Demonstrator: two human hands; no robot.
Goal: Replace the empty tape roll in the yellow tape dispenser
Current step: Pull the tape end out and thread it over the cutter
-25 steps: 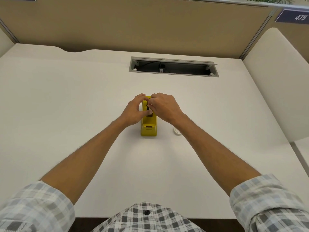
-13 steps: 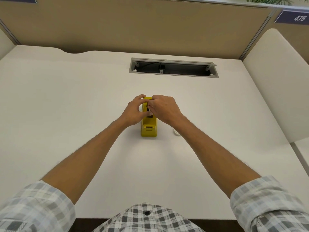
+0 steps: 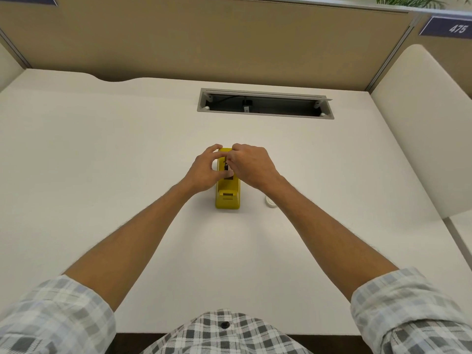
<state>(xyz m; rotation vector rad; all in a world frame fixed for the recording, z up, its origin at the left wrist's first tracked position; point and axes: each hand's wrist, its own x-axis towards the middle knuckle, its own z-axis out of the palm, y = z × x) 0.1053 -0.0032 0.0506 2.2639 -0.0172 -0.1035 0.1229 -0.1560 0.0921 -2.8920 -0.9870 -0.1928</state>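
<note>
both hands (image 3: pixel 204 172) (image 3: pixel 251 166) still pinch the yellow dispenser (image 3: pixel 227 194) (white roll (image 3: pixel 270 201) uncovered again)

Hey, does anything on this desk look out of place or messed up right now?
Nothing looks spilled or broken. One small white round thing lies loose on the desk right of the yellow tape dispenser, which both hands are working on.

Yellow tape dispenser (image 3: pixel 228 196) upright on white table (image 3: pixel 102 149). Left hand (image 3: pixel 204 169) and right hand (image 3: pixel 251 166) both curled over its far end, fingers meeting on top. Small white roll (image 3: pixel 270 202) on table just right of dispenser, partly hidden by right forearm.
</note>
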